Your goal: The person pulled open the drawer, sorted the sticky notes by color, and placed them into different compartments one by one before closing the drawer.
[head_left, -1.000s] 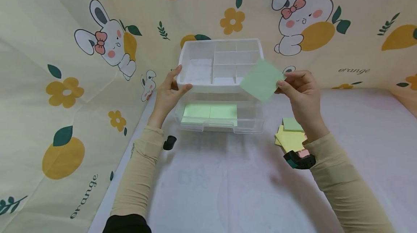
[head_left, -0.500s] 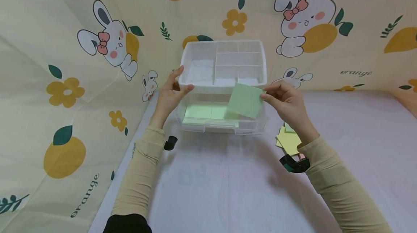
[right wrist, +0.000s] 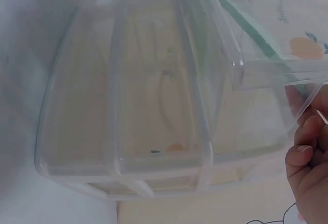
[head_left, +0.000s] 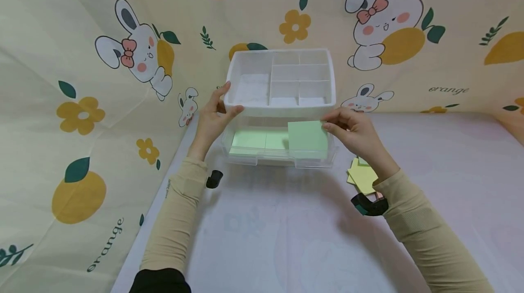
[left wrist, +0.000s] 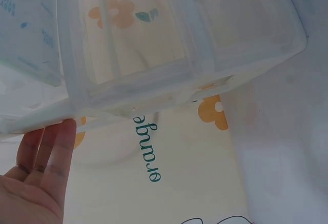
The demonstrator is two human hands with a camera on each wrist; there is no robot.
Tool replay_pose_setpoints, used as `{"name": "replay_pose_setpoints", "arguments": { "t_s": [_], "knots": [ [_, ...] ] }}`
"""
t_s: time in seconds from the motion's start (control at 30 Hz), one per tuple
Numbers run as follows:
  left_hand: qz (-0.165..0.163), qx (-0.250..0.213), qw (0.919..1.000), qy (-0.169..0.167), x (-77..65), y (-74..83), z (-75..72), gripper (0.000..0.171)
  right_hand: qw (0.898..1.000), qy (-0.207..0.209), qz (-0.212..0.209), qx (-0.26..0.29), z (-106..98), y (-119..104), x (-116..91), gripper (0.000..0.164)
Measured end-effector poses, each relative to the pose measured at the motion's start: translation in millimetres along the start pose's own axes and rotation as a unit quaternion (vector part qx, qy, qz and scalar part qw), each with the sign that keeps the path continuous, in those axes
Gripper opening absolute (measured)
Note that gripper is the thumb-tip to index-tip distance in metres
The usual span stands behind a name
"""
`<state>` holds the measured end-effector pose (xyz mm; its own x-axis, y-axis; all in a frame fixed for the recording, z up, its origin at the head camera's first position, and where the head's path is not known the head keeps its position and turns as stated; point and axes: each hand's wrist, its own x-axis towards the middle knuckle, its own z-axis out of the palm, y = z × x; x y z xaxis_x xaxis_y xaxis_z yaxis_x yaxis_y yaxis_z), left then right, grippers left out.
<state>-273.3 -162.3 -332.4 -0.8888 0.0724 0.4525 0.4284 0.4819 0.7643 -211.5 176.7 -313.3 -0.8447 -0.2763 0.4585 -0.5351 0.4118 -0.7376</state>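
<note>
A clear desktop drawer box has a white divided top tray and a pulled-out clear drawer. My left hand grips the tray's left front corner, thumb at the front rim. In the left wrist view, the left hand's fingers lie along the box's edge. My right hand pinches a green sticky note pad by its upper right corner, low over the drawer's right part. Two light green pads lie side by side in the drawer. Through clear plastic in the right wrist view, a green strip shows.
Yellow sticky note pads lie in a loose pile on the white table, right of the box, with green and pink ones partly hidden by the right arm. A printed cloth with rabbits and oranges hangs behind.
My right hand has moved left and down with the green sticky note pad, from beside the tray to the drawer's right part, and the pad has turned square to it. The left hand stays put.
</note>
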Motion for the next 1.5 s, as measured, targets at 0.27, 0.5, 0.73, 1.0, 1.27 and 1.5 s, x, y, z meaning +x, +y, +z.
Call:
{"name": "replay_pose_setpoints", "arguments": {
  "t_s": [0.27,0.5,0.73,1.0,1.27,1.5],
  "knots": [
    [0.001,0.005,1.0,0.0,0.1,-0.4,0.0,0.069,0.997,-0.03,-0.015,-0.063,0.3,-3.3,-0.1,0.017],
    [-0.002,0.003,1.0,-0.002,-0.1,0.6,-0.1,0.069,0.996,-0.027,-0.036,-0.077,3.7,-2.9,0.2,0.015],
    [0.002,-0.003,1.0,0.002,-0.1,2.1,-0.6,0.069,0.994,-0.014,-0.057,-0.089,4.6,-2.8,0.0,0.009],
    [-0.004,-0.006,1.0,0.003,-0.1,1.8,0.3,0.07,0.993,0.004,-0.063,-0.097,6.1,0.4,0.5,0.006],
    [-0.002,-0.003,1.0,0.003,0.7,0.3,1.1,0.07,0.995,0.007,-0.053,-0.086,5.8,-0.4,0.3,0.007],
    [-0.006,-0.002,1.0,0.001,0.4,0.4,0.8,0.069,0.999,-0.008,0.021,-0.038,-2.6,0.5,-1.5,0.014]
  ]
}}
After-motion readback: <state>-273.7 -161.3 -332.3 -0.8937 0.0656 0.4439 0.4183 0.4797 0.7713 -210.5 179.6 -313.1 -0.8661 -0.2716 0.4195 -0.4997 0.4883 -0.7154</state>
